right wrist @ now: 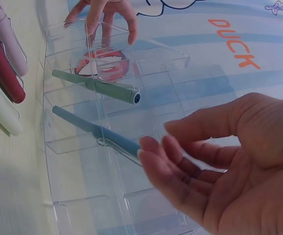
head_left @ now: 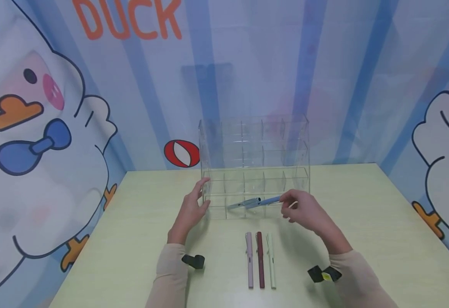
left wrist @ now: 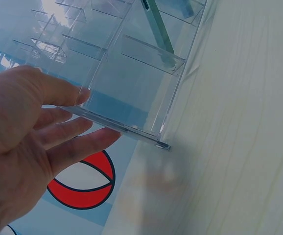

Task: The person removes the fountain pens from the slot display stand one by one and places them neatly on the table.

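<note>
A clear plastic rack (head_left: 253, 173) with rows of compartments stands on the table. My left hand (head_left: 191, 209) grips its left side, the thumb on one face and fingers on the other in the left wrist view (left wrist: 29, 127). A green pen (right wrist: 105, 88) leans in a lower-row compartment, capped end outward. In a compartment to its right, a blue pen (right wrist: 109, 137) lies slanted. My right hand (head_left: 303, 209) pinches the blue pen's outer end with curled fingers, the fingertips (right wrist: 149, 147) hiding that end.
Lilac (head_left: 249, 259), dark red (head_left: 260, 259) and pale green (head_left: 272, 259) pens lie side by side on the pale wooden table (head_left: 132, 248), in front of the rack. Behind it hangs a blue striped cloth (head_left: 247, 55) with duck drawings. Both wrists carry small black cameras.
</note>
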Available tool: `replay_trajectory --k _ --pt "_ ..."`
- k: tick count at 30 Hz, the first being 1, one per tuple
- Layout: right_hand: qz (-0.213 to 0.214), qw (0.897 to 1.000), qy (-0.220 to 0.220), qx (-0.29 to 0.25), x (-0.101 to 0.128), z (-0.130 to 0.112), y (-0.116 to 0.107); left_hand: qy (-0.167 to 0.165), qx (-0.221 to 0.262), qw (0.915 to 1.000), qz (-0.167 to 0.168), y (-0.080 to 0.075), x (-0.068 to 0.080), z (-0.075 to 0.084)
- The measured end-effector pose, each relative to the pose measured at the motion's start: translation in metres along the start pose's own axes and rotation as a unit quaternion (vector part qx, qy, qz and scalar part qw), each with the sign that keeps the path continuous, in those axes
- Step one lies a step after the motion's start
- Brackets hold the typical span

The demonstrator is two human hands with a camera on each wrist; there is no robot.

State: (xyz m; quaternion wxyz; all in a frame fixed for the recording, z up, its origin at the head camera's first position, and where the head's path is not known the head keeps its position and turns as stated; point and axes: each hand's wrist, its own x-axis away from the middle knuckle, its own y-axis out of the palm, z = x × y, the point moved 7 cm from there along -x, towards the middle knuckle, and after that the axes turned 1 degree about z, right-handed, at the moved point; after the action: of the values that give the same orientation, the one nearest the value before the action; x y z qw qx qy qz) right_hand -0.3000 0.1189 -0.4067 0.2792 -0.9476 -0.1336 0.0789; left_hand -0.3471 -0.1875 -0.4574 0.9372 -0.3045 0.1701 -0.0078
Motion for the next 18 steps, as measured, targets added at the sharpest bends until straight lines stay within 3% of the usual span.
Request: replay_trajectory --k 6,18 --pt "0.062 0.992 -0.095 0.056 -0.001 -0.011 -0.007 -0.007 -0.002 1.0 -0.001 0.0 0.0 -0.001" --pt "0.135 0.972 -0.191 0.035 -0.002 -0.013 -0.007 0.004 0.005 1.0 -0.001 0.001 0.0 -0.001"
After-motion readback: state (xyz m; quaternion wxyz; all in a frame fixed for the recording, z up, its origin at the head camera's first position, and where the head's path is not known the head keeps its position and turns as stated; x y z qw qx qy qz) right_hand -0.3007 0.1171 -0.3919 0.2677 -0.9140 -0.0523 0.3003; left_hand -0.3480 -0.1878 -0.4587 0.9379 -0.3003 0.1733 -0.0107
